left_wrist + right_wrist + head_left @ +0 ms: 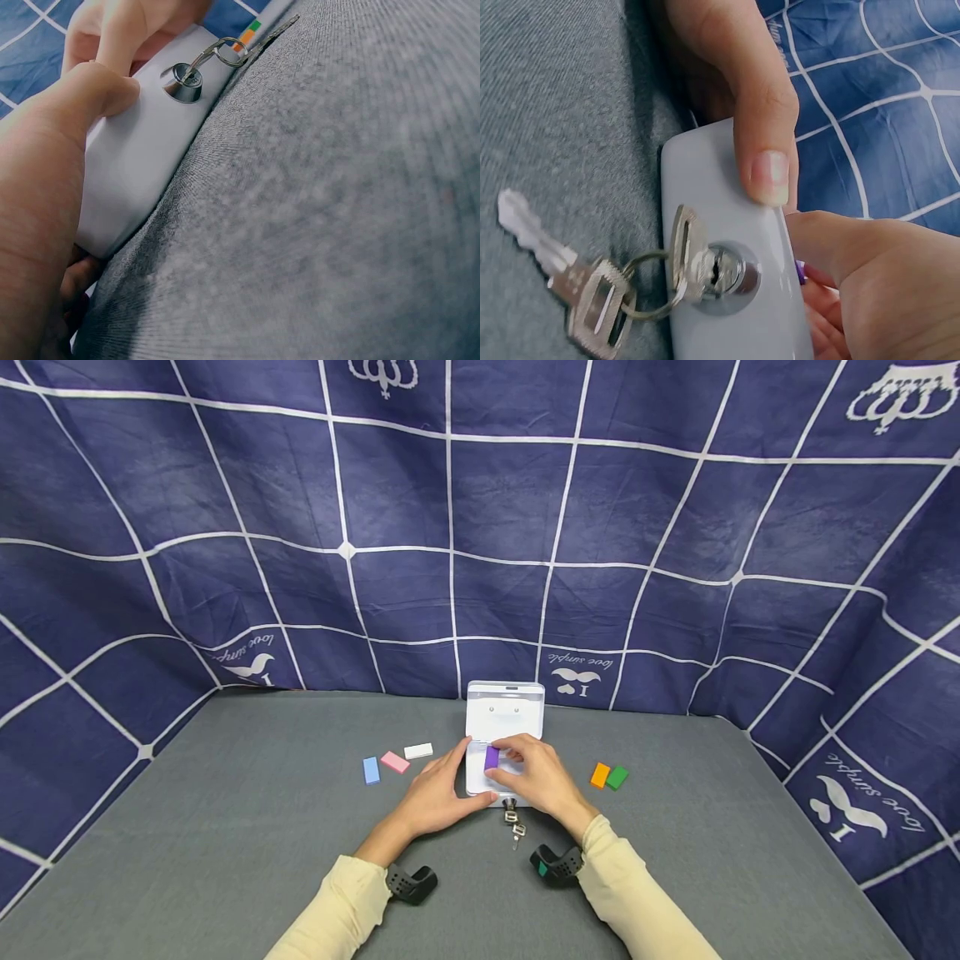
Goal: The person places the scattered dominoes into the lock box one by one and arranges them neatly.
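Observation:
A white metal box [477, 782] stands with its lid [505, 718] raised at the back. My left hand [435, 797] grips the box by its left side, thumb against the front wall and fingers along the side. Inside the box, my right hand [543, 779] pinches a purple block [491, 758] between thumb and fingers. In the right wrist view only a sliver of the purple block [801, 271] shows behind the front wall. A key sits in the front lock [182, 82], and a second key [592, 292] hangs from its ring.
Left of the box lie a blue block [371, 771], a pink block [395, 762] and a white block [418, 751]. To the right are an orange block [600, 775] and a green block [617, 777]. Behind the grey table [247, 827] hangs a blue checked cloth [502, 510].

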The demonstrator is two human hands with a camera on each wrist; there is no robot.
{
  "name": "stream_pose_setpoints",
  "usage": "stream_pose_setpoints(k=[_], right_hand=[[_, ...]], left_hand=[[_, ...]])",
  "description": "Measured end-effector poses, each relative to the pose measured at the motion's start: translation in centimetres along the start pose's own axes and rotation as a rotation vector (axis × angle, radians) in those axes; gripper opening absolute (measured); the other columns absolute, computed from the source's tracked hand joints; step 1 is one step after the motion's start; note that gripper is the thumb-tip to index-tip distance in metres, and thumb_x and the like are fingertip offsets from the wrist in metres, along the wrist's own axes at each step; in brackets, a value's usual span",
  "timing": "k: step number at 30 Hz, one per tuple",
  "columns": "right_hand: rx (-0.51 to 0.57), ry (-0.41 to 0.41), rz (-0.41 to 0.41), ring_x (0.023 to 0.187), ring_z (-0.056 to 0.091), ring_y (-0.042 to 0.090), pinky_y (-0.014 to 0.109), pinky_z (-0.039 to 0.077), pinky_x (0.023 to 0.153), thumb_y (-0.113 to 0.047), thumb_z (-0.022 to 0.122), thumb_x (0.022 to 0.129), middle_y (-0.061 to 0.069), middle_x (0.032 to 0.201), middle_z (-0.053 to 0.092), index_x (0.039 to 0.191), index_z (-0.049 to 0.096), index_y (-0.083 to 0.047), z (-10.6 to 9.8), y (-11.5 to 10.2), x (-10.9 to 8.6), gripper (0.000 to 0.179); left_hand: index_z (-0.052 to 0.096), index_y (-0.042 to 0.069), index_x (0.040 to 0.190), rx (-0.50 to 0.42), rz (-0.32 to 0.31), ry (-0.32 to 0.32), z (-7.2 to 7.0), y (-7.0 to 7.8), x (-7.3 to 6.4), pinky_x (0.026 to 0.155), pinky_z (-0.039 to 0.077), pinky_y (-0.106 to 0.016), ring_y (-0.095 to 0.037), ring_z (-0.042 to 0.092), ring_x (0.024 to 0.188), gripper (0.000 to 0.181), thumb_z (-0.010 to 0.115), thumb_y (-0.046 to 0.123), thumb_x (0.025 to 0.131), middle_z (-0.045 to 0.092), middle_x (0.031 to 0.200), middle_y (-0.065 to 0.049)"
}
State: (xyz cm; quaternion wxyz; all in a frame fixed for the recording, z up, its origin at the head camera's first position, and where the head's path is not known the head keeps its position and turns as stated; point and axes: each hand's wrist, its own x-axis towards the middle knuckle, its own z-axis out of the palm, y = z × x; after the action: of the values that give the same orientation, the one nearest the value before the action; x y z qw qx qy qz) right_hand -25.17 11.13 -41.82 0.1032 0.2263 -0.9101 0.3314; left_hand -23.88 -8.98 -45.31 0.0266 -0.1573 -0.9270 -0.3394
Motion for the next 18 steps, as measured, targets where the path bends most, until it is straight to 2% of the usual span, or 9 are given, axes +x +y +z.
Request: stream_pose_setpoints(k=[12,18], right_hand=[[-0.039,-0.110,-0.050,0.090,0.067,0.015,0.032,0.055,0.082,-0.027,0.084,0.080,0.006,0.108,0.074,0.117,0.073,-0.009,0.9,-0.9,1.2,0.043],[-0.039,-0.185,-0.033,0.088,0.066,0.014,0.031,0.054,0.081,-0.029,0.084,0.080,0.005,0.106,0.074,0.117,0.074,-0.009,1.2,-0.9,1.8,0.043]], left_hand=[[0.028,0.017,0.159,-0.003,0.002,-0.006,0.0,0.0,-0.2,0.108,0.038,-0.064,-0.043,0.045,0.139,0.100,0.069,0.065,0.081,0.043,0.157,-0.012],[0.028,0.018,0.159,-0.007,0.003,0.000,-0.1,0.0,-0.2,0.108,0.038,-0.065,-0.043,0.045,0.139,0.101,0.069,0.066,0.080,0.043,0.158,-0.011]])
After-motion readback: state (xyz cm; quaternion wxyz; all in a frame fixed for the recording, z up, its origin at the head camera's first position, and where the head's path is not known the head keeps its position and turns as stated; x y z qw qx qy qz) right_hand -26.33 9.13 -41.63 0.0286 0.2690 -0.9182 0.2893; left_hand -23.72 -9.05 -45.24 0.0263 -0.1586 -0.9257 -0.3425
